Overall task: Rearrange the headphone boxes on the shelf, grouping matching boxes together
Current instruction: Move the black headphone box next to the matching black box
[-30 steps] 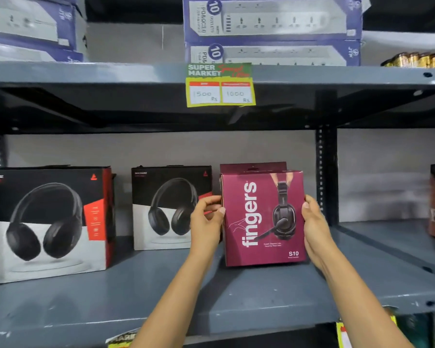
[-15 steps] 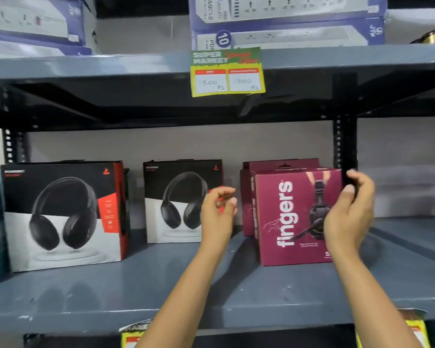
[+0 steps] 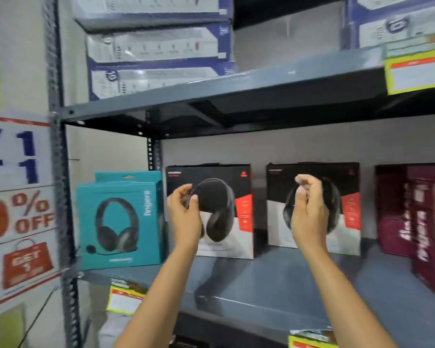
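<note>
Both hands are raised in the middle of the frame, empty, in front of the grey shelf. The left hand has its fingers curled narrow before the left black headphone box; the right hand is loosely closed, holding nothing, before the second black box. A teal headset box stands at the left end of the row, two maroon boxes at the right edge, one in front of the other. Sale posters fill the far left

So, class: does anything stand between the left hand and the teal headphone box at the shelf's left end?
Nothing visible does. The left hand hovers empty before a black box; the teal box stands beside it, front unobstructed.
</note>
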The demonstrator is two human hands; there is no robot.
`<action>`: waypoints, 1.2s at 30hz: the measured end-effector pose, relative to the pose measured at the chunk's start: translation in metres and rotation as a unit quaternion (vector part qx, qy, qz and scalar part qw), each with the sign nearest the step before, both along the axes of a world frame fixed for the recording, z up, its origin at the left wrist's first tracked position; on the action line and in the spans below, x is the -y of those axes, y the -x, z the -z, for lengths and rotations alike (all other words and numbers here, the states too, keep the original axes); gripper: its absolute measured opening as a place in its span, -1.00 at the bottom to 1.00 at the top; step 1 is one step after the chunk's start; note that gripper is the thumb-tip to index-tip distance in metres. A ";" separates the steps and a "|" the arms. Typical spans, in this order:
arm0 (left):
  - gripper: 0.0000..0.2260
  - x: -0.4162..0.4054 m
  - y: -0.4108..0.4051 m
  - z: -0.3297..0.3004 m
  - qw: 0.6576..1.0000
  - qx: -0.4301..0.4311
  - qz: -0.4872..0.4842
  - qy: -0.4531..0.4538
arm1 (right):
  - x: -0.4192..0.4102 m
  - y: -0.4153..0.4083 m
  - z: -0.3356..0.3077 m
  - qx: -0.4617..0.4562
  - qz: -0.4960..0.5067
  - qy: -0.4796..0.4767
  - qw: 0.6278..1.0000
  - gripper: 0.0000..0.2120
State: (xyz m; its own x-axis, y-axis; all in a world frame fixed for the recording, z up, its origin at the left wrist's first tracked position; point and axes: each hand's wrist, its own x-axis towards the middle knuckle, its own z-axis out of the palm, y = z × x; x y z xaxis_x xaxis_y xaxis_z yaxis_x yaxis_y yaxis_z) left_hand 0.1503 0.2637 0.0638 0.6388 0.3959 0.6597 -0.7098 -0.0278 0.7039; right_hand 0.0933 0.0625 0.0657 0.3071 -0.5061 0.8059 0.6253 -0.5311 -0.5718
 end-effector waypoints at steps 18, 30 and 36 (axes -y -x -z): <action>-0.61 -0.038 -0.033 0.034 0.972 -0.222 0.077 -0.002 | -0.049 -0.058 0.038 -0.254 -0.098 -0.052 0.961 -0.65; -0.76 -0.040 0.004 0.020 0.996 -0.080 -0.042 -0.011 | -0.028 -0.023 0.042 -0.150 -0.104 -0.077 0.980 -0.69; -0.77 -0.037 0.015 0.023 0.996 -0.079 -0.040 -0.007 | -0.029 -0.008 0.043 -0.126 -0.109 -0.075 0.983 -0.69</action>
State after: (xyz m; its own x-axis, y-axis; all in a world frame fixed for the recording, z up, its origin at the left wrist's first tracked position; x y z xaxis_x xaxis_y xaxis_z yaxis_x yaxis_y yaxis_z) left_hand 0.1353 0.3008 0.0403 0.7024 0.4409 0.5588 -0.5850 -0.0896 0.8061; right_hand 0.1011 0.0918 0.0225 0.6019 -0.5134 0.6117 0.5434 -0.2979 -0.7848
